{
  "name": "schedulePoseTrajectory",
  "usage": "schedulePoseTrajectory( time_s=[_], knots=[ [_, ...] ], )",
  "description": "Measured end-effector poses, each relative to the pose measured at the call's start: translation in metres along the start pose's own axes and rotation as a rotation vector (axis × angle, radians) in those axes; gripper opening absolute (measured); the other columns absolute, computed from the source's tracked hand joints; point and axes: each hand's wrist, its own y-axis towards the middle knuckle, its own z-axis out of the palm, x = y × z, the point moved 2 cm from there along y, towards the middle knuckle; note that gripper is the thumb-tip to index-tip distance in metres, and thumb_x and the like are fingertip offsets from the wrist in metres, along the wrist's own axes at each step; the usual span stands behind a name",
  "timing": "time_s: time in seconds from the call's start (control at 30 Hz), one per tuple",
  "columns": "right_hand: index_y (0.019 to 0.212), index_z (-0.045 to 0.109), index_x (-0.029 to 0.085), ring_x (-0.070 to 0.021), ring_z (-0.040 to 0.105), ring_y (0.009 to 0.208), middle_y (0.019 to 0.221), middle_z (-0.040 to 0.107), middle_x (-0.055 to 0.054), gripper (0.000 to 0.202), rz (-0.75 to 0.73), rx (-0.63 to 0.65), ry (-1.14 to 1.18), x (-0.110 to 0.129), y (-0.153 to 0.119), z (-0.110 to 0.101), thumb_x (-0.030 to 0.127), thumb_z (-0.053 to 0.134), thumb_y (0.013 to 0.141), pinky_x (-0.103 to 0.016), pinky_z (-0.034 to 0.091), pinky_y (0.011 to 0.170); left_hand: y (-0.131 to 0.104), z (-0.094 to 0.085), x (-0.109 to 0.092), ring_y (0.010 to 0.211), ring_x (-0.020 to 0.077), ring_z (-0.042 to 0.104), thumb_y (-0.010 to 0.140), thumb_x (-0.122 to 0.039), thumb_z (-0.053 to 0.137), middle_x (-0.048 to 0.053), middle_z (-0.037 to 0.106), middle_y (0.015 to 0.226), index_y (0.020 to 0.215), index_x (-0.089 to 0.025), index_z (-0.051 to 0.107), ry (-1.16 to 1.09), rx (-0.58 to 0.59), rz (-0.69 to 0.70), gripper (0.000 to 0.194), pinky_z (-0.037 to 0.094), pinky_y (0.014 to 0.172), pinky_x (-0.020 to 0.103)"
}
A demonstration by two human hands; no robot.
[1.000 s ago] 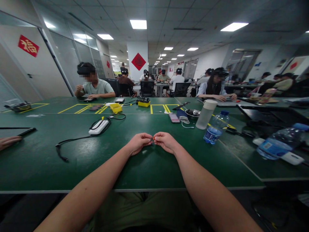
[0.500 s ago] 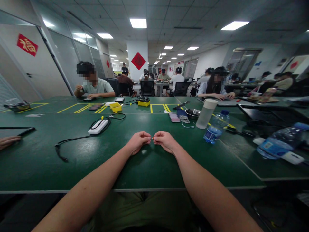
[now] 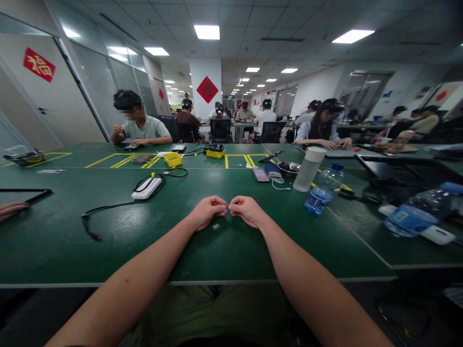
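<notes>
Both hands meet just above the green table point(image 3: 224, 255), their fingertips almost touching. My left hand point(image 3: 209, 212) is closed in a pinch, with a tiny dark or metallic bit at its fingertips. Opposite it, my right hand point(image 3: 246, 211) pinches a tiny piece with an orange-red tint point(image 3: 228, 206). The fingers cover most of these parts, so their kind cannot be made out, nor whether they are joined.
A white power bank point(image 3: 147, 188) with a black cable lies to the left. On the right stand a frosted bottle point(image 3: 307, 171) and a water bottle point(image 3: 324, 190); a larger bottle point(image 3: 421, 212) lies beyond. Yellow boxes point(image 3: 172, 159) sit farther back. A person's hand point(image 3: 13, 210) rests at far left.
The fingertips have drawn very slightly closer, and less of the small piece shows between them. Otherwise both hands keep their place.
</notes>
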Motion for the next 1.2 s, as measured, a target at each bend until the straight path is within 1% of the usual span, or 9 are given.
schedulePoseTrajectory(
  time_s=[0.23,0.33,0.5,0.63,0.8,0.9,1.0,1.1,1.2],
  knots=[
    [0.071,0.062,0.013,-0.0098,0.056,0.052,0.059,0.061,0.000,0.028,-0.002,-0.013,-0.039,-0.0009,0.0007,0.0006,0.028,0.080,0.056,-0.025,0.046,0.055,0.0000,0.0013,-0.0009,0.064,0.0099,0.060,0.066,-0.018,0.073,0.003,0.064,0.074,0.082,-0.012,0.061,0.047,0.013,0.031,0.021,0.048,0.064,0.023],
    [0.071,0.064,0.013,-0.0100,0.056,0.052,0.059,0.062,0.000,0.027,0.004,-0.035,-0.037,-0.0004,0.0013,0.0000,0.028,0.080,0.056,-0.024,0.046,0.055,0.0001,0.0021,-0.0012,0.065,0.0097,0.061,0.066,-0.016,0.073,0.004,0.064,0.079,0.091,-0.012,0.061,0.039,0.030,0.031,0.028,0.048,0.064,0.023],
    [0.074,0.068,0.012,-0.0106,0.057,0.055,0.063,0.064,-0.004,0.025,0.036,-0.022,0.015,0.0017,0.0009,-0.0005,0.035,0.073,0.068,-0.025,0.046,0.056,-0.0001,0.0037,-0.0024,0.070,0.0110,0.062,0.068,-0.014,0.072,0.006,0.064,0.084,0.100,-0.012,0.060,0.049,0.056,0.016,0.034,0.050,0.070,0.025],
    [0.073,0.067,0.011,-0.0104,0.057,0.056,0.074,0.067,-0.008,0.030,0.060,-0.013,0.078,0.0035,0.0008,-0.0010,0.041,0.068,0.074,-0.026,0.047,0.057,-0.0006,0.0040,-0.0024,0.070,0.0107,0.062,0.068,-0.014,0.071,0.005,0.064,0.082,0.095,-0.013,0.060,0.046,0.053,0.002,0.029,0.051,0.070,0.025],
    [0.073,0.065,0.012,-0.0116,0.059,0.056,0.072,0.066,-0.008,0.033,0.082,0.025,0.104,0.0030,0.0021,-0.0022,0.045,0.064,0.077,-0.025,0.047,0.054,0.0004,0.0038,-0.0014,0.065,0.0100,0.061,0.068,-0.010,0.067,0.004,0.063,0.077,0.089,-0.013,0.059,0.045,0.060,-0.002,0.022,0.049,0.065,0.023],
    [0.073,0.064,0.012,-0.0110,0.059,0.057,0.075,0.067,-0.008,0.028,0.066,0.016,0.082,0.0016,0.0027,-0.0026,0.040,0.068,0.074,-0.025,0.048,0.055,0.0008,0.0038,-0.0018,0.063,0.0096,0.061,0.068,-0.009,0.066,0.003,0.063,0.076,0.089,-0.013,0.059,0.042,0.056,0.003,0.022,0.049,0.063,0.022],
    [0.077,0.063,0.013,-0.0102,0.059,0.056,0.072,0.067,-0.005,0.024,0.044,-0.014,0.039,0.0005,0.0020,-0.0016,0.031,0.075,0.067,-0.024,0.049,0.056,0.0004,0.0043,-0.0022,0.062,0.0091,0.060,0.067,-0.009,0.066,0.004,0.063,0.076,0.089,-0.012,0.059,0.049,0.053,0.013,0.024,0.048,0.062,0.022],
    [0.081,0.063,0.014,-0.0103,0.060,0.055,0.069,0.066,-0.003,0.027,0.033,-0.002,0.010,0.0008,0.0003,0.0010,0.025,0.078,0.061,-0.024,0.050,0.057,0.0000,0.0044,-0.0018,0.063,0.0096,0.060,0.067,-0.011,0.068,0.003,0.063,0.077,0.094,-0.013,0.058,0.058,0.049,0.042,0.029,0.048,0.062,0.023],
    [0.082,0.063,0.013,-0.0100,0.060,0.055,0.065,0.065,-0.001,0.027,0.024,0.005,-0.013,0.0028,-0.0016,0.0032,0.021,0.078,0.061,-0.024,0.050,0.058,0.0000,0.0034,-0.0010,0.062,0.0097,0.060,0.068,-0.014,0.070,0.003,0.062,0.075,0.093,-0.013,0.057,0.068,0.057,0.064,0.028,0.047,0.061,0.022]
  ],
)
